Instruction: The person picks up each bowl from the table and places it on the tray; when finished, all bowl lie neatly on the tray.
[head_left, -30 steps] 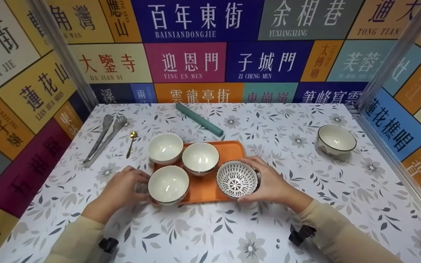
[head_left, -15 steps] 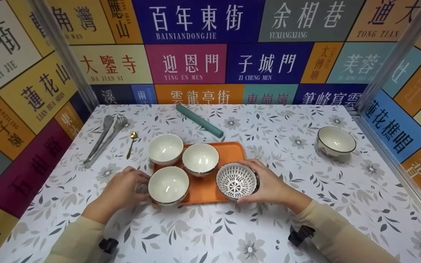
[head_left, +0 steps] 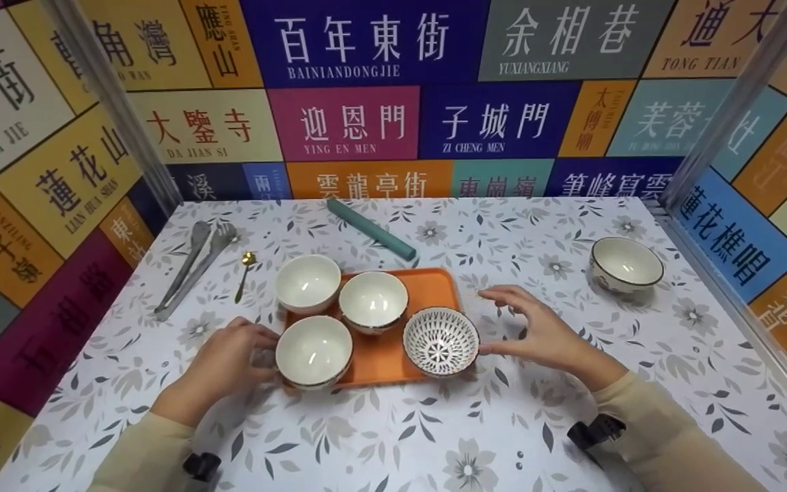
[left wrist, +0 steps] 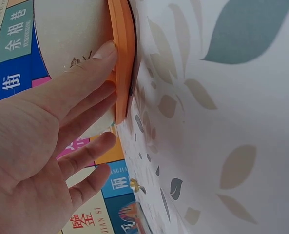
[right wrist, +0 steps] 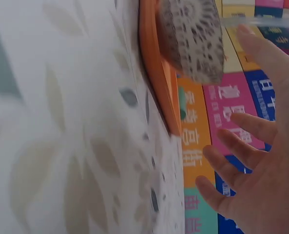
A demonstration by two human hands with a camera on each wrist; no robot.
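Note:
An orange tray [head_left: 380, 359] carries several bowls. At its right front sits a bowl with a black-and-white pattern inside [head_left: 441, 342]; plain cream bowls stand at the left front [head_left: 315, 350], back left [head_left: 308, 281] and middle [head_left: 374, 301]. My left hand [head_left: 226, 362] rests against the tray's left end beside the front-left bowl. In the left wrist view, the left thumb and nearest fingers touch the tray's orange rim [left wrist: 122, 63], the other fingers spread. My right hand [head_left: 544, 338] hovers right of the patterned bowl, fingers spread around nothing; its thumb tip is close to the bowl.
Another cream bowl [head_left: 626, 263] stands at the right back of the table. Grey tongs [head_left: 195, 266] and a small gold spoon [head_left: 246, 273] lie at the left. Behind the tray lies a green stick [head_left: 371, 229]. Printed panels [head_left: 346, 123] wall the back and sides.
My right hand has let go of the patterned bowl and drawn back to the right, its fingers spreading. The bowl stays on the tray. My left hand keeps its place.

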